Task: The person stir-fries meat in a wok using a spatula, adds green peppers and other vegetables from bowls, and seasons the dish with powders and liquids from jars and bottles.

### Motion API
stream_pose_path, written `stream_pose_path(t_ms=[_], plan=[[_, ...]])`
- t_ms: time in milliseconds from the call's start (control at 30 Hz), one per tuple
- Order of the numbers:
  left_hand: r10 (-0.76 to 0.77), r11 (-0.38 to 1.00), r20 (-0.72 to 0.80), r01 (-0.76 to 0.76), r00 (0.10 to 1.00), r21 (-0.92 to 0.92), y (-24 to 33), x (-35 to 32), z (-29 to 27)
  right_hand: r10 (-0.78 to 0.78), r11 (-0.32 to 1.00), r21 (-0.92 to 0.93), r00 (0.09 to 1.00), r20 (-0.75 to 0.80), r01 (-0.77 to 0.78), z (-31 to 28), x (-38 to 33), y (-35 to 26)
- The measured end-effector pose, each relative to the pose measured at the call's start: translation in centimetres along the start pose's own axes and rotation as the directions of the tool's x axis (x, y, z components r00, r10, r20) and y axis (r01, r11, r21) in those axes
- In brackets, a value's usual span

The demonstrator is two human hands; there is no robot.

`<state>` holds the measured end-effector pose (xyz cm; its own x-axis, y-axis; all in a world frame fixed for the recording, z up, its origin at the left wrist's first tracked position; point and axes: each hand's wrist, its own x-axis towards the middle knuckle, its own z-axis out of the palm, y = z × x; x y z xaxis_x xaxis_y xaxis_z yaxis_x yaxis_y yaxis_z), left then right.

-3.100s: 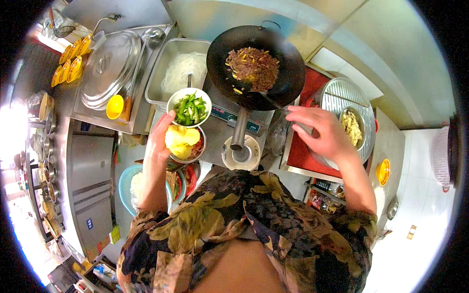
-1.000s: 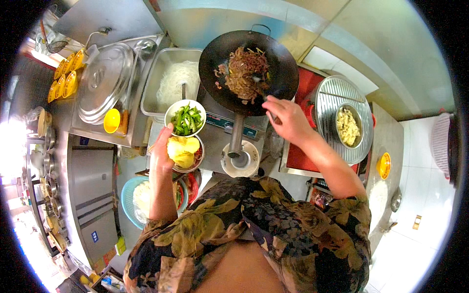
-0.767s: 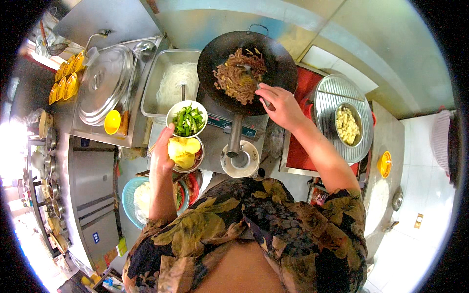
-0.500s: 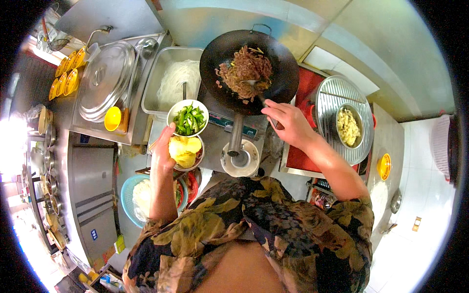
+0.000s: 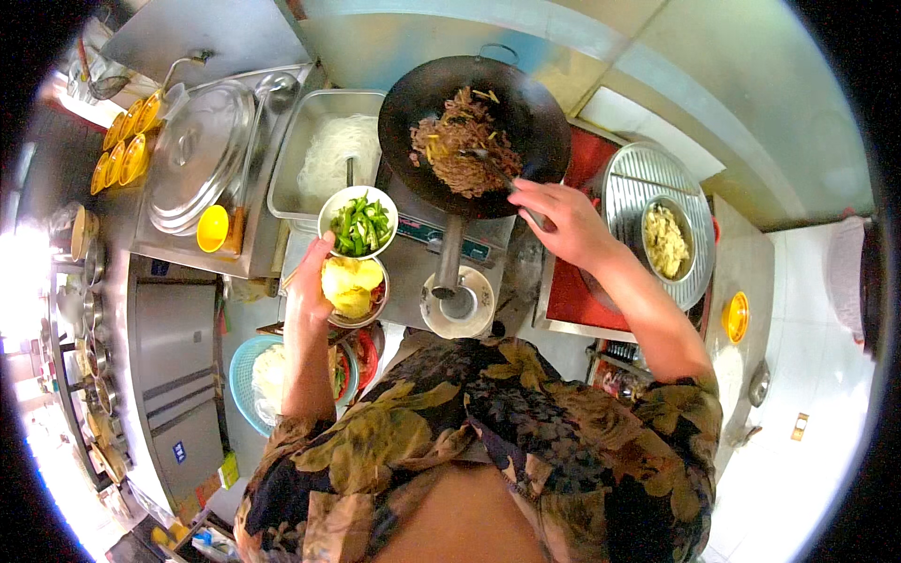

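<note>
My left hand (image 5: 312, 267) grips a white bowl (image 5: 326, 246) of cut green peppers (image 5: 360, 226), thumb at its rim and other fingers hidden beneath. Just below it, close to my left wrist, is a bowl with yellow food (image 5: 352, 287); whether the hand touches it I cannot tell. At the wok (image 5: 542, 141), my right hand (image 5: 563, 220) is closed round the handle of a metal cooking utensil (image 5: 497, 167). The head of that utensil is partly buried in browned shredded meat (image 5: 455, 155), so its exact kind is unclear. The wok's own handle (image 5: 450, 253) points toward me.
Left of the wok, a metal tray (image 5: 282, 183) holds white noodles. A white pot (image 5: 481, 324) sits under the wok handle. On the right, a metal bowl (image 5: 690, 230) of pale food stands on a round ridged lid (image 5: 638, 164). A blue basket (image 5: 242, 385) is low at the left.
My right hand has shifted slightly right and down with the utensil, and the meat in the wok has been turned over and spread. My left hand keeps the bowl in nearly the same place.
</note>
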<state>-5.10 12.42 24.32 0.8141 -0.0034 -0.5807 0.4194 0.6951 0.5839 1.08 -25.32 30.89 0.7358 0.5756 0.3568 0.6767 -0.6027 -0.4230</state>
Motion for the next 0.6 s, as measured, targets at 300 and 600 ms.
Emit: stream_pose_path(t_ms=[300, 600], plan=[[0.040, 0.999, 0.048, -0.041, 0.998, 0.033, 0.9, 0.8, 0.8, 0.043, 0.997, -0.060, 0.999, -0.023, -0.045, 1.2, 0.1, 1.6], [0.034, 0.998, 0.042, -0.036, 0.999, 0.048, 0.8, 1.2, 0.7, 0.090, 0.992, -0.082, 0.991, -0.102, -0.099, 0.8, 1.7, 3.1]])
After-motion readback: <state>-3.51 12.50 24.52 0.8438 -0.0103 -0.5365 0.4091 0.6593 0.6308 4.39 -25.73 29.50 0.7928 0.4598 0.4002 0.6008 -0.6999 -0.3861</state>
